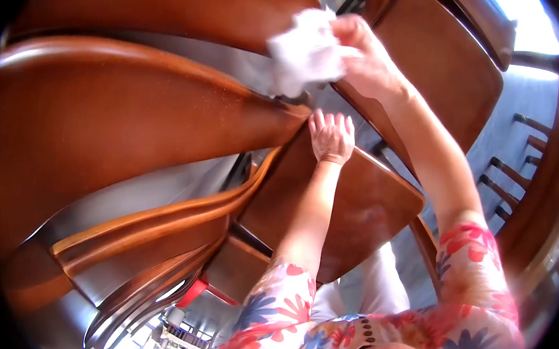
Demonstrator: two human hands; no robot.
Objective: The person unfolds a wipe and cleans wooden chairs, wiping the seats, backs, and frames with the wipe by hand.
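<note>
My right hand [368, 58] grips a crumpled white cloth [305, 53], blurred by motion, in the air near the chair backs. Fingers stretched out, my left hand [333, 137] lies at the far edge of a brown wooden chair seat [354, 218], close to the lower end of a large curved chair back [120, 114]. The left hand holds nothing that I can see. Beyond the right forearm is a second brown chair seat [443, 59].
More curved wooden chair backs [159, 222] stand in a row at the left. A red object [192, 292] shows at the lower left. Dark chair legs [506, 175] stick out over the grey floor [474, 183] at the right. Bright light enters at the upper right.
</note>
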